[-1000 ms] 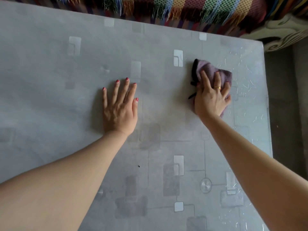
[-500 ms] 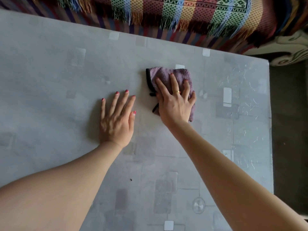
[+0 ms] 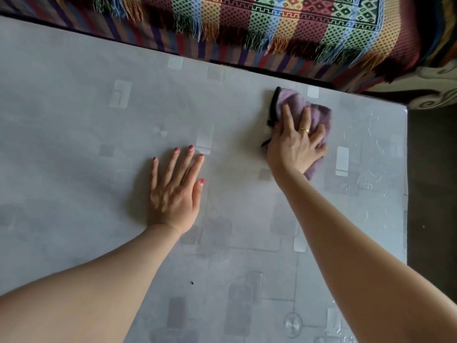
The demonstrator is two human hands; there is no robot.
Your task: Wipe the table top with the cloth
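Observation:
A grey patterned table top point(image 3: 74, 134) under a clear cover fills the view. A crumpled purple cloth point(image 3: 294, 101) with a black edge lies near the far edge, right of centre. My right hand point(image 3: 295, 144) presses down on it with spread, nearly straight fingers; a gold ring shows on one finger. My left hand point(image 3: 175, 191) lies flat on the table with straight fingers, to the left of the cloth and nearer to me, holding nothing.
A bright striped woven blanket point(image 3: 284, 26) with fringe hangs just beyond the table's far edge. A white patterned cushion or armrest point(image 3: 435, 95) sits at the far right corner. Dark floor point(image 3: 432, 194) runs along the table's right edge. A small dark speck point(image 3: 192, 283) lies near me.
My right hand slid the cloth left toward the middle, then back right and farther toward the far edge. My left hand stayed flat in the same spot. The camera tilted up.

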